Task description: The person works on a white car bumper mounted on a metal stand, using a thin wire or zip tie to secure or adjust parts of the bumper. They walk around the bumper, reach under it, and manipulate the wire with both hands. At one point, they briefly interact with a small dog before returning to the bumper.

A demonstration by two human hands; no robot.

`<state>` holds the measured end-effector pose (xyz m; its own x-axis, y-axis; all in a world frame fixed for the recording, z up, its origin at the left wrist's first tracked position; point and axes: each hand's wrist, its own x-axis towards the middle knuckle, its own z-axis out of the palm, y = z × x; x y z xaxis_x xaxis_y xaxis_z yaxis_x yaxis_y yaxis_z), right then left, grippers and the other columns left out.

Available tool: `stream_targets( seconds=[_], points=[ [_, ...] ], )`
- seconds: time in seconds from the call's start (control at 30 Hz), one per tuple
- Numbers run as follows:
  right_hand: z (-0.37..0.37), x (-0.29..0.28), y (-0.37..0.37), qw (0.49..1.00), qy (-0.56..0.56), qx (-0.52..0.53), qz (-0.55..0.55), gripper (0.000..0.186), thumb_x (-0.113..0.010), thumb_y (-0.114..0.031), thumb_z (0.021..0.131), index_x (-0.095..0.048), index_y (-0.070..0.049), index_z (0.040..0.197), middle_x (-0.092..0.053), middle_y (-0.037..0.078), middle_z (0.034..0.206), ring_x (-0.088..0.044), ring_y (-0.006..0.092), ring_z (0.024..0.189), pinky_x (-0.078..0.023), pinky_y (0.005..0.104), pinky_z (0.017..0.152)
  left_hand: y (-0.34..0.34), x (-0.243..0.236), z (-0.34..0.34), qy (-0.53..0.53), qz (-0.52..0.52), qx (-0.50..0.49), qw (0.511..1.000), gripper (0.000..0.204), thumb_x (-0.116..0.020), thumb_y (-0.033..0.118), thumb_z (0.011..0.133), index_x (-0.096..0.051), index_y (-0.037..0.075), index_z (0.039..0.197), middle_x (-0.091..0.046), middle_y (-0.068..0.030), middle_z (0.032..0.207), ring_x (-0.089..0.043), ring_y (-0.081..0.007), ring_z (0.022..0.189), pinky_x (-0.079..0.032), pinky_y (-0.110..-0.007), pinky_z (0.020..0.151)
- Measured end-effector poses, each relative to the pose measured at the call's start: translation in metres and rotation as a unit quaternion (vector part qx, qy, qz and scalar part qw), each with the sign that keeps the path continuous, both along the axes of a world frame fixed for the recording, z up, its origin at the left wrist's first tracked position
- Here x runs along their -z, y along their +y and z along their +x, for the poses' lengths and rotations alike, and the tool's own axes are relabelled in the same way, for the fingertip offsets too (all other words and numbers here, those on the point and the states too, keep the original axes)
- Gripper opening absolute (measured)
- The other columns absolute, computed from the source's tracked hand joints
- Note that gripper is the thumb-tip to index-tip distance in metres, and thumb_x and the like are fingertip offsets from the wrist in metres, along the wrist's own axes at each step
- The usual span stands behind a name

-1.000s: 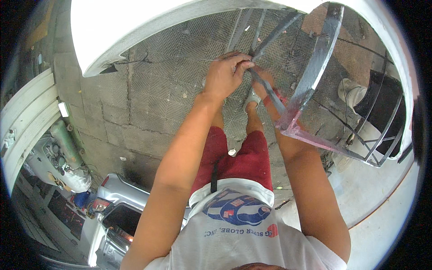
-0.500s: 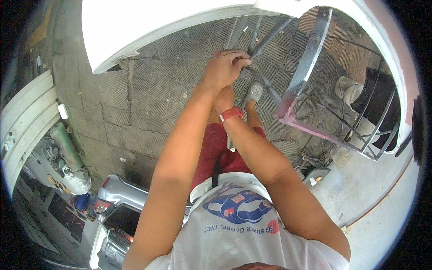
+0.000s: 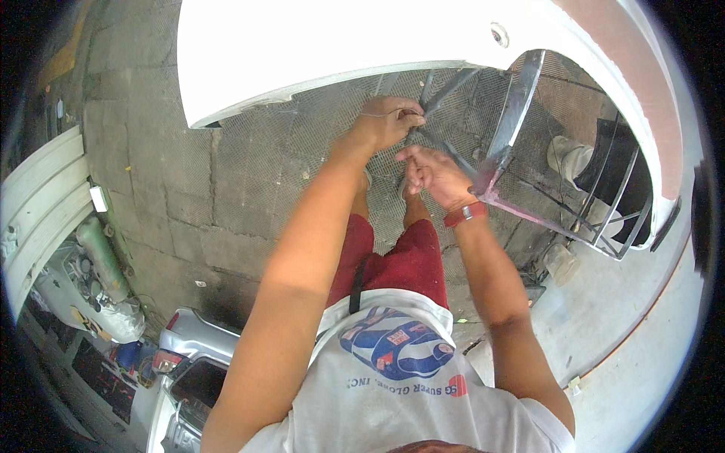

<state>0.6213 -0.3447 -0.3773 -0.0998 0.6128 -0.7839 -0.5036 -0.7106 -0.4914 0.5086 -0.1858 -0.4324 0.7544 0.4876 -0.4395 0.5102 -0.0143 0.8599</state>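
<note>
Worn, cracked floor (image 3: 155, 177) spread beneath and to the left of the stand (image 3: 513, 113), a frame of dark bars with a pinkish lower corner. Well left of the stand were a slatted pale door (image 3: 49, 204) and a green cylinder (image 3: 97, 253), with a silver car part (image 3: 202, 334) nearer the person's body. A pale bucket (image 3: 570, 157) stood just right of the stand's broad dark bar.

The panel (image 3: 332, 41), large, white and curved, reached over the stand's far side and arched round its right; whether it rested on the bars could not be told.

The left hand (image 3: 389, 124) was at the left of the stand, where thin bars met, its thumb and fingertips pinched together, apparently on a thin wire (image 3: 371, 114) that trailed across the fingers. The right hand (image 3: 438, 175), a red band (image 3: 465, 214) at its wrist, was half open just below the stand's slanting bar, fingers loosely curled, with nothing visible in it.

By my judgement, the panel was already placed at the stand, but the work with the wire was unfinished: part of it lay loose, and no completed fastening showed. The fingers hid the rest.
</note>
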Motion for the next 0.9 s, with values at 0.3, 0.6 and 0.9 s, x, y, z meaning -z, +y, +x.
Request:
stream_targets(
  seconds=[0.3,0.6,0.9],
  points=[
    [0.072,-0.011,-0.014,0.911,-0.301,-0.239,0.149,0.040,-0.074,-0.037,0.097,-0.072,-0.001,0.115,-0.072,0.005,0.090,-0.068,0.0160,0.080,-0.054,0.0310,0.072,-0.005,-0.016,-0.001,0.048,-0.045,-0.034,0.997,0.024,-0.074,0.030,0.097,-0.078,0.015,0.115,-0.078,-0.0102,0.102,-0.071,-0.0235,0.091,-0.056,-0.039,0.086],
    [0.084,0.124,-0.071,0.971,-0.219,0.083,-0.052,0.034,-0.072,-0.039,0.100,-0.069,-0.005,0.099,-0.066,-0.001,0.083,-0.058,0.0142,0.074,-0.049,0.0310,0.070,-0.006,-0.029,0.003,0.063,-0.036,-0.031,0.997,0.026,-0.075,0.030,0.095,-0.078,0.014,0.115,-0.078,-0.0099,0.103,-0.072,-0.0220,0.091,-0.057,-0.037,0.085],
    [-0.011,0.231,-0.083,0.883,0.281,0.374,-0.008,0.016,-0.065,-0.026,0.102,-0.064,-0.015,0.113,-0.056,-0.001,0.089,-0.053,0.0195,0.088,-0.048,0.0458,0.096,-0.020,-0.002,-0.002,0.000,-0.053,-0.104,0.993,0.022,-0.076,0.025,0.094,-0.079,0.013,0.111,-0.078,-0.0116,0.101,-0.073,-0.0235,0.089,-0.057,-0.036,0.084]
  ],
)
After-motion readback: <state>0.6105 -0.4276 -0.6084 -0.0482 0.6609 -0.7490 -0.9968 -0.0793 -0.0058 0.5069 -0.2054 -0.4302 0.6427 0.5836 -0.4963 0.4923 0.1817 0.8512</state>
